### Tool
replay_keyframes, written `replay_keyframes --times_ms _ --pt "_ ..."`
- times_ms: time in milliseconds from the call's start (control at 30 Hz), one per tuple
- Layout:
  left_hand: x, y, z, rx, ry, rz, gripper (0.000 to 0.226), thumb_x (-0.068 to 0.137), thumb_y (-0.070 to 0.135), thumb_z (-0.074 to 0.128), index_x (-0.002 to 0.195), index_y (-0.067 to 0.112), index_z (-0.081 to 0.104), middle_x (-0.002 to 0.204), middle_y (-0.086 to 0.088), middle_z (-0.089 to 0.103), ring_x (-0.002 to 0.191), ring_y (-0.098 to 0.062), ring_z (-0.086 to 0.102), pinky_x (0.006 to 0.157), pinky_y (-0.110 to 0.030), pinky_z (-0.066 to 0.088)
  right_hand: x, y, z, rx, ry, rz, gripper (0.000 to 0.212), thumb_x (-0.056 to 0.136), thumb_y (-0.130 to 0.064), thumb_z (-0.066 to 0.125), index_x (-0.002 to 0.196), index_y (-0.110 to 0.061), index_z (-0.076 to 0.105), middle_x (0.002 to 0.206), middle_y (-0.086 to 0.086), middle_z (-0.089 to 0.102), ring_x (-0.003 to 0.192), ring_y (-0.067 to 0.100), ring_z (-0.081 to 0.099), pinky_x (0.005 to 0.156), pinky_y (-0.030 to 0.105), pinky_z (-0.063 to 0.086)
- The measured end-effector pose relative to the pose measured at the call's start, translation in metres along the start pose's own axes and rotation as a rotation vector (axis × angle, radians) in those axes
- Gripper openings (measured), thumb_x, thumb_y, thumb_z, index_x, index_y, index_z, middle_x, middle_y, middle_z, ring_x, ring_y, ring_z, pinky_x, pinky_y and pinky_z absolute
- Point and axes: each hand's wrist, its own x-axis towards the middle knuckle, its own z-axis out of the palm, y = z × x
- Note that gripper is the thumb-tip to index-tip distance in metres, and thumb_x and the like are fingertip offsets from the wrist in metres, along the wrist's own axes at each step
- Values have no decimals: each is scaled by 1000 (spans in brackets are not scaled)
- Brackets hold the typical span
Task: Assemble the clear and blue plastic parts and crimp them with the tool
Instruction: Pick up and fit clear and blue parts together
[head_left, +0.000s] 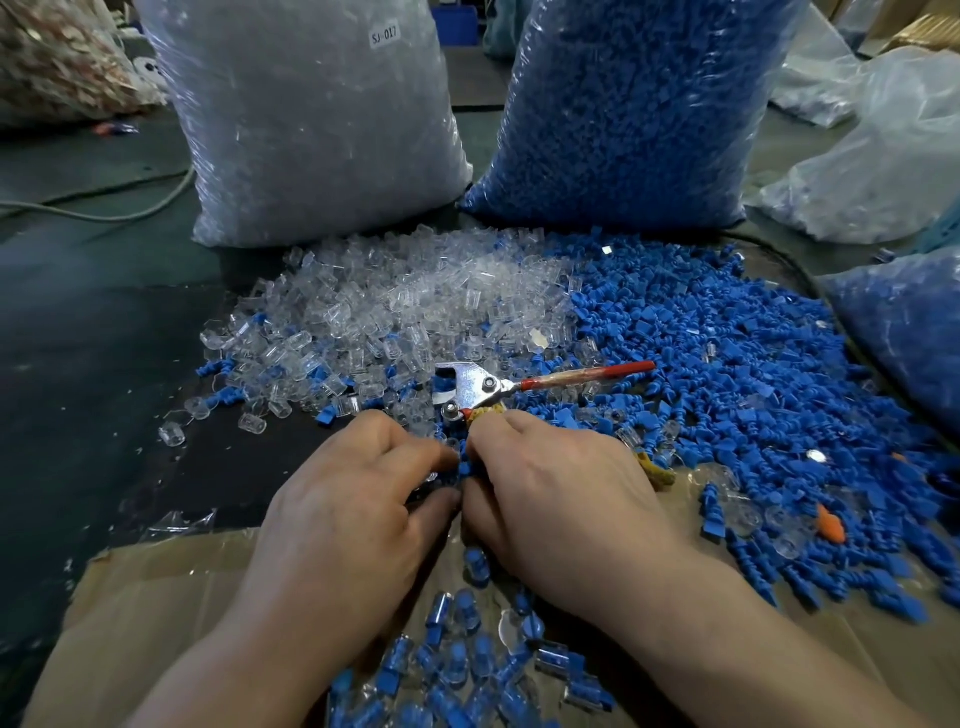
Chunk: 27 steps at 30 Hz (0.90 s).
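At the lower left we see a flat sheet of cardboard (156, 597) under our arms. Up in the upper left stands a big bag of clear parts (311, 119) with a tag that says SJ-017. Just below it lies a heap of clear parts (405, 306) on the dark table (93, 338).

Our left hand (353, 499) sits in the middle of the frame. Its fingers are curled and they pinch a small blue part (464, 467). Our right hand (561, 483) meets it there and pinches the same blue part from the other side.

Just above our fingers lies the crimp tool (478, 389). Its shiny head points left and its red handle (587, 375) points right. Its other handle, wrapped in yellow, goes under our right hand. We cannot tell if that hand grips it.

At the bottom middle, joined clear-and-blue parts (467, 649) lie on the cardboard.

In the upper right stands a bag of blue parts (639, 104). Below it a heap of blue parts (727, 374) spreads to the right.
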Motion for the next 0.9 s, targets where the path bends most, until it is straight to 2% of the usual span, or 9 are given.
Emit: replay_keyframes --times_ms 100,267,367,433,533,600,667,800,900 --pt "0 -1 0 -26 12 -7 29 78 46 60 103 38 74 88 22 52 83 0 54 68 -20 41 -1 1 -1 71 13 28 18 97 -42 38 88 -29 30 69 -10 32 52 6 28 47 29 16" --pt "1 -2 0 -62 69 -6 19 81 40 66 97 34 73 92 20 53 83 1 55 68 -18 42 -2 5 2 215 118 52 13 89 -40 44 85 -28 44 65 -11 47 57 11 46 53 36 34" --pt "0 -2 -2 -145 160 -23 8 82 39 65 89 38 64 96 23 57 87 2 58 69 -14 41 -4 7 1 389 231 123 12 83 -41 50 81 -29 50 60 -9 52 56 10 51 46 25 39" --pt "-1 -2 -3 -269 205 -72 9 81 43 65 89 41 62 98 24 64 93 4 61 67 -14 45 -5 9 1 519 247 171 10 79 -42 53 80 -32 53 65 -10 60 51 7 53 44 24 43" --pt "-3 0 -4 -443 236 -155 24 75 62 59 93 46 63 96 27 67 83 4 66 49 -21 56 -6 11 2 610 205 218 8 80 -41 61 83 -36 56 76 -22 63 56 2 58 49 22 49" --pt "-4 -1 -4 -507 268 -181 29 75 66 56 93 44 63 91 20 69 76 -2 68 49 -25 57 -7 13 2 660 186 224 8 83 -40 65 86 -39 58 81 -24 64 65 -1 60 56 15 50" --pt "-2 -3 -3 -630 285 -226 28 79 66 65 94 42 63 85 12 71 71 -6 69 56 -28 57 -8 13 1 741 185 221 9 85 -37 69 88 -39 61 79 -22 65 67 -2 62 57 13 49" --pt "-2 -5 -5 -988 161 -349 13 79 47 69 86 36 66 71 -2 70 58 -14 65 52 -28 54 -8 10 -2 931 130 195 15 87 -28 73 96 -37 65 74 -14 68 66 7 67 66 35 59" --pt "-1 0 -6 -1199 23 -397 8 79 34 70 84 29 69 72 -6 70 56 -18 63 48 -35 53 -9 9 -3 954 114 148 17 87 -31 68 100 -40 64 76 -16 68 71 8 67 72 40 58"
